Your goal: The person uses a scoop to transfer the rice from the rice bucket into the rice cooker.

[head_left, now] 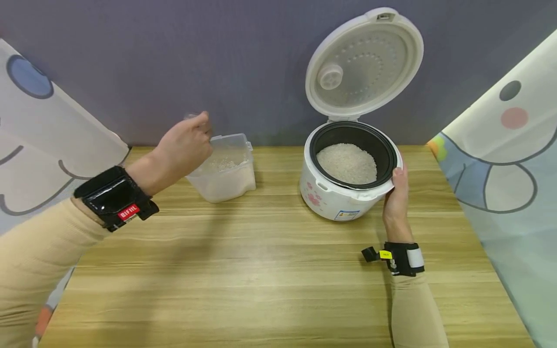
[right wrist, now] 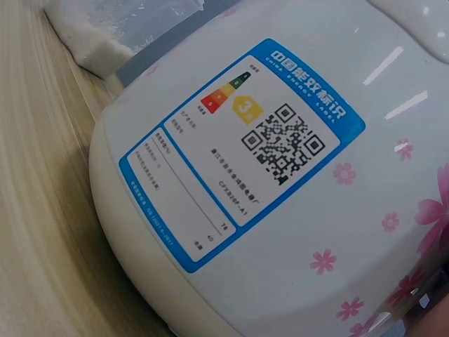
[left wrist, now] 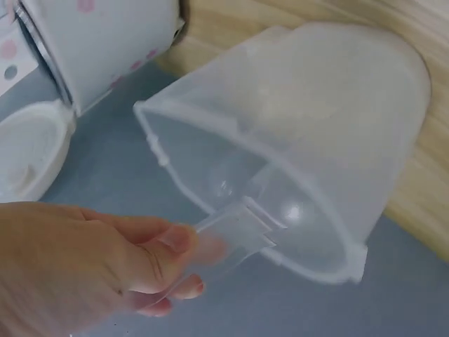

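A translucent plastic rice container [head_left: 235,183] stands at the back left, with white rice inside. Above its left rim, my left hand [head_left: 184,145] pinches the handle of a clear plastic scoop [left wrist: 235,232]. In the left wrist view the scoop's far end reaches into the container's mouth; whether it carries rice cannot be made out. A white rice cooker [head_left: 324,195] with pink flowers stands to the right, lid [head_left: 370,63] raised. Rice [head_left: 348,164] lies in its dark inner pot [head_left: 330,135]. My right hand [head_left: 397,203] holds the cooker's right side, thumb at the rim, other fingers mostly hidden.
Everything stands on a wood-grain table [head_left: 261,270]. A grey-blue backdrop [head_left: 243,63] rises right behind the container and the cooker. Printed cloths hang at the left [head_left: 39,140] and right [head_left: 518,145] sides. An energy label [right wrist: 242,154] is stuck on the cooker's front.
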{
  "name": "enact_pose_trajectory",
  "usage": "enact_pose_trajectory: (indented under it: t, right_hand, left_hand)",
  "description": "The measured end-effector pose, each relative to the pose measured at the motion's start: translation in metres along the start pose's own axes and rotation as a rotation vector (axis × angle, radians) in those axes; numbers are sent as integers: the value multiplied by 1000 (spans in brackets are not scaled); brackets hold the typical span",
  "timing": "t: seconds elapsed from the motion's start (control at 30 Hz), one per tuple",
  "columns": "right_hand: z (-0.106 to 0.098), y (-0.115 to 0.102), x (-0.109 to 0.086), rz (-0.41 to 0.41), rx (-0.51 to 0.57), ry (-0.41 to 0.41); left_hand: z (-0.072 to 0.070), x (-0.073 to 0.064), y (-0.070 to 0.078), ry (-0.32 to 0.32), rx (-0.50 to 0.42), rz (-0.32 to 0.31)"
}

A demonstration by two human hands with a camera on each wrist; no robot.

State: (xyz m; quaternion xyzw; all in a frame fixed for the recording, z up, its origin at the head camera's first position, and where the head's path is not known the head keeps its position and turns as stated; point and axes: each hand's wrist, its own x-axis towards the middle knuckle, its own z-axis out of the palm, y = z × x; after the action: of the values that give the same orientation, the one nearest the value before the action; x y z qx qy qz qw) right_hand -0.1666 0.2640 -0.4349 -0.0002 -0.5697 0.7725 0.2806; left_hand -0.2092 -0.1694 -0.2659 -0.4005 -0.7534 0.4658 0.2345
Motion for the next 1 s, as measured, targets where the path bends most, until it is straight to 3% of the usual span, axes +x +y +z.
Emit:
enact_pose_trajectory:
  t: [0.13,0.3,0.47,0.63,0.73,1.0]
  right_hand:
    - [1,2,0,-1,40,1]
    - [1,2,1,-12,55,-14]
    - [0,1,1,-27,27,-12]
    - [-1,1,3,-18,46,-4]
    - [-1,1,3,-19,55,5]
    - [-2,1,1,-23,66,11]
  left_hand:
    - [2,1,8,-39,-16,10]
    - [14,-5,3,-105,-171,-23]
    - [32,-22,-2,-79,-370,-106]
    - [48,-40,7,-6,-558,-230]
    - [52,-45,14,7,-628,-285]
    - [54,-44,27,-52,-724,-367]
